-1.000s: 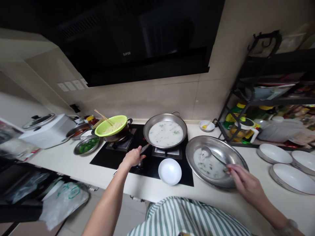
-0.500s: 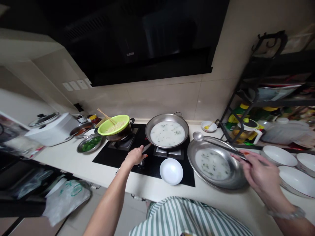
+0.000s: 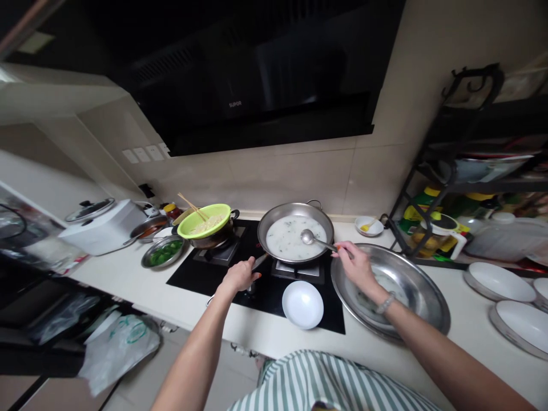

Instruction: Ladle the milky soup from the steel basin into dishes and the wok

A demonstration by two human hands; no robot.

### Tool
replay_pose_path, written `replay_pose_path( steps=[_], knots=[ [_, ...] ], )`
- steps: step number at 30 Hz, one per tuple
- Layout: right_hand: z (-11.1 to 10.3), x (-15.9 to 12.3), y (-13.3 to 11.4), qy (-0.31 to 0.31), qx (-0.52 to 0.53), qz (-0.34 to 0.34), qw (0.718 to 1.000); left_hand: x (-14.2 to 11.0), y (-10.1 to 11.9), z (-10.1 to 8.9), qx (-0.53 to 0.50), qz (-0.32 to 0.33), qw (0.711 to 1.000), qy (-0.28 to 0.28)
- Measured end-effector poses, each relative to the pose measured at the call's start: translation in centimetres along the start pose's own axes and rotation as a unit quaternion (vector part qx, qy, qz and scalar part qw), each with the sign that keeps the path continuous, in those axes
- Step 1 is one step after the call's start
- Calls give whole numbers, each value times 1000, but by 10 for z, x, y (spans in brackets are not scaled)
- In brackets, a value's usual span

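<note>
My left hand (image 3: 240, 276) is closed round the handle of a steel pan (image 3: 319, 210) on the black hob (image 3: 261, 285). The pan holds a white liquid with green flecks. My right hand (image 3: 356, 265) grips a metal ladle (image 3: 309, 237) by its handle, and the ladle's bowl sits over the liquid in the pan. Under my right wrist lies a large steel basin (image 3: 423, 288) with a little of the same white liquid. A small white bowl (image 3: 302, 304) stands empty on the hob's front edge, between my hands.
A green colander (image 3: 204, 220) with noodles and chopsticks sits on a pot at the left burner. A dish of green vegetables (image 3: 163, 253) and a white rice cooker (image 3: 100, 227) are further left. White dishes (image 3: 492, 281) lie at the right, below a black rack (image 3: 432, 171).
My right hand lifted the ladle out of the steel basin and carried it left, over the pan. My left hand stayed on the pan handle.
</note>
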State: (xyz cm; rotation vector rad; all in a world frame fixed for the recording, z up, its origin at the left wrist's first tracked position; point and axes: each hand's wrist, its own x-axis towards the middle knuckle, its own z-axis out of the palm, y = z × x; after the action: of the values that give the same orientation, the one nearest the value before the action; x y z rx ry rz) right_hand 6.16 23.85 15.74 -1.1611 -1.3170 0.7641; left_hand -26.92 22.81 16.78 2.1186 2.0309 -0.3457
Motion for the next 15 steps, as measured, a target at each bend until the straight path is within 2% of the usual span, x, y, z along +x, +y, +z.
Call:
replay_pose_path(
  steps=[3,6,11,15],
  knots=[
    [8,4,8,-6,8,16,1000,1,0,1,2,-2,1000,1],
    [11,7,14,16,20,47,999,2,-1,3,5,1,1000,4],
    [7,12,16,82,49,88,991,3,-3,6,9,9,1000,18],
    [0,12,11,104,48,95,989,3,-3,5,6,6,1000,14]
  ],
)
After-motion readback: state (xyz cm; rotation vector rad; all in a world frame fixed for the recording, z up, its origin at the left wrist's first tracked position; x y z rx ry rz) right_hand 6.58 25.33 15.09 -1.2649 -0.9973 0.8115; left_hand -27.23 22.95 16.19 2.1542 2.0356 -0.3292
